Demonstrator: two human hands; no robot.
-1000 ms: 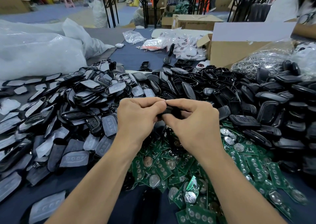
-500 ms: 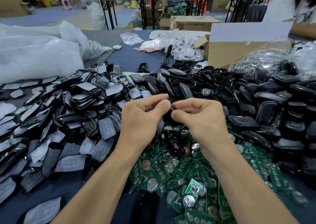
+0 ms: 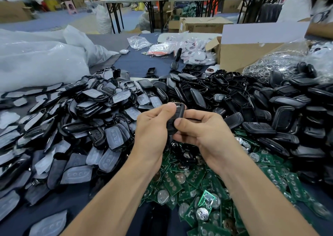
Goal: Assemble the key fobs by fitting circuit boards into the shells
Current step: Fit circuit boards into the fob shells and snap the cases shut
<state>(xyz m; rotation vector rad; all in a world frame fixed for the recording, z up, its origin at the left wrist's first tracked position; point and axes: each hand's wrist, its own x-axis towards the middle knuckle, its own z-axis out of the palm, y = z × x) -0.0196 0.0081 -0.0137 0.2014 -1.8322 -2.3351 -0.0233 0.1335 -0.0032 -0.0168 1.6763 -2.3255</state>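
Observation:
Both hands hold one black key fob (image 3: 175, 117) upright above the table's middle. My left hand (image 3: 153, 127) grips its left side, thumb near the top. My right hand (image 3: 203, 129) pinches its lower right side with thumb and fingers. Under the hands lies a heap of green circuit boards (image 3: 194, 185) with round coin cells. A pile of black shells (image 3: 270, 106) spreads to the right and behind. To the left lies a pile of shell halves with grey rubber button pads (image 3: 86, 113). The board inside the held fob is hidden.
Large white plastic bags (image 3: 39, 60) lie at the left rear. An open cardboard box (image 3: 252, 51) and a bag of metal key rings (image 3: 277, 62) stand at the right rear. Small packets (image 3: 191, 50) lie further back. A person (image 3: 313, 3) stands at the far right.
The hands have turned the fob from lying across between the fingertips to standing upright, with more of it showing. The camera has tilted slightly.

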